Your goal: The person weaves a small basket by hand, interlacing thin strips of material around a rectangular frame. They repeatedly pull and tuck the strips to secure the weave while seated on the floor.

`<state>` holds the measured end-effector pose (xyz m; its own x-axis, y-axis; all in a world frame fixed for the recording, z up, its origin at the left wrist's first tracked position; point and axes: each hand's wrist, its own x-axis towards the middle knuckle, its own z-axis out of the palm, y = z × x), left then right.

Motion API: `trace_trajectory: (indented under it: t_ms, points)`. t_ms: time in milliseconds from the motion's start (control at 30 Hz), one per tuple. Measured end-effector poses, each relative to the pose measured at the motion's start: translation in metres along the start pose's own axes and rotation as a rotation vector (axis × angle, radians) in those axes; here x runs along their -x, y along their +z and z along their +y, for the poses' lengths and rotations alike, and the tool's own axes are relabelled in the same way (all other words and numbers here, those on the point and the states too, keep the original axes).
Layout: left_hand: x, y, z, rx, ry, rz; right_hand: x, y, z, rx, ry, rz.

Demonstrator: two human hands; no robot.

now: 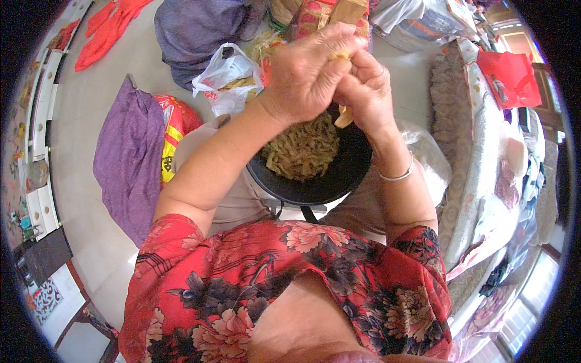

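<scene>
My left hand [308, 72] and my right hand [368, 91] meet above a black round pan [354, 166] between my legs. Both are closed, fingers pressed together around a small yellowish piece [340, 55], mostly covered by them. From under my right hand hangs a pale tan strip [344, 117]. Inside the pan lies a heap of brownish-green strips [302, 150], whose exact kind I cannot make out. A metal bangle [396, 176] circles my right wrist.
Beyond my left forearm sits a white plastic bag [221, 75] with yellowish contents. Purple cloth [130, 154] drapes beside a red-and-yellow bag [175, 124]. Blue-grey cloth [196, 39] lies farther off. A clear plastic bag [426, 157] and a cushioned seat [451, 139] are at right.
</scene>
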<state>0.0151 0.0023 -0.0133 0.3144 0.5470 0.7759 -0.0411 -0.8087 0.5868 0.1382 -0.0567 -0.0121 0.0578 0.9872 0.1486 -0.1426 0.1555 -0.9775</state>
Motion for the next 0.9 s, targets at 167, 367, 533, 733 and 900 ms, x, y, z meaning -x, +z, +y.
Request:
trace_trajectory:
  t_ms: [167, 367, 533, 733, 900]
  points:
    - [0.012, 0.016, 0.007, 0.146, -0.311, -0.034, 0.002, 0.002, 0.003, 0.442, -0.105, 0.134]
    - [0.001, 0.0, -0.006, -0.138, -0.415, -0.197, 0.001, -0.008, 0.0, -0.202, 0.289, 0.075]
    - [-0.009, 0.0, -0.009, -0.105, 0.181, -0.091, -0.002, -0.033, 0.003, -0.747, 0.541, -0.4]
    - [-0.001, -0.005, 0.001, -0.175, -0.169, -0.185, -0.003, -0.028, -0.006, -0.221, 0.422, -0.184]
    - [0.004, 0.001, -0.003, 0.139, -0.651, -0.217, 0.006, -0.019, -0.013, 0.155, 0.143, -0.027]
